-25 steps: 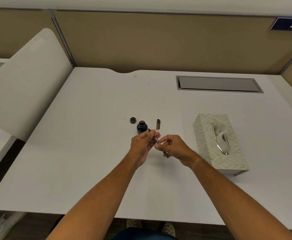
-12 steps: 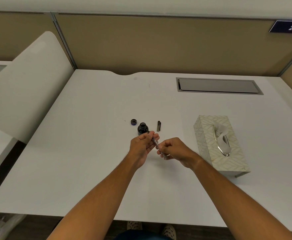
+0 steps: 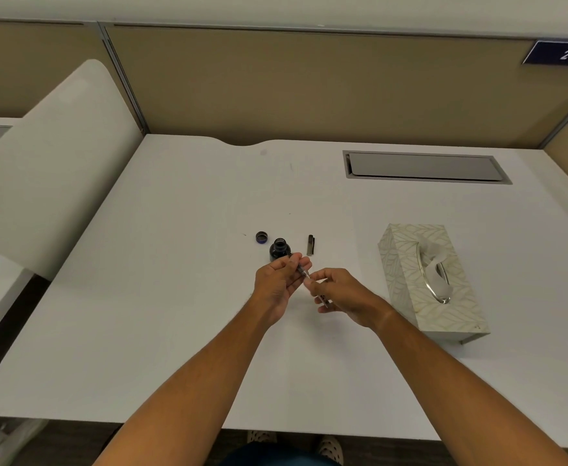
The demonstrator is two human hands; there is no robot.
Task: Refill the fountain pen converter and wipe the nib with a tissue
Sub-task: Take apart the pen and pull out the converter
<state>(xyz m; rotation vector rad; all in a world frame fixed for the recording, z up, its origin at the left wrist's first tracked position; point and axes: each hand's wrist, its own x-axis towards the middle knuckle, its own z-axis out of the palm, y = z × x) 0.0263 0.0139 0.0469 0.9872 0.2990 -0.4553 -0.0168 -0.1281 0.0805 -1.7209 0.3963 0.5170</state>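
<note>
Above the white worktop (image 3: pixel 161 331), the left hand (image 3: pixel 277 284) pinches the front end of the fountain pen (image 3: pixel 304 274) while the right hand (image 3: pixel 341 292) grasps its rear part. The open ink bottle (image 3: pixel 279 249) stands just beyond the hands, its cap (image 3: pixel 261 237) beside it. The tissue box (image 3: pixel 427 280) sits to the right.
</note>
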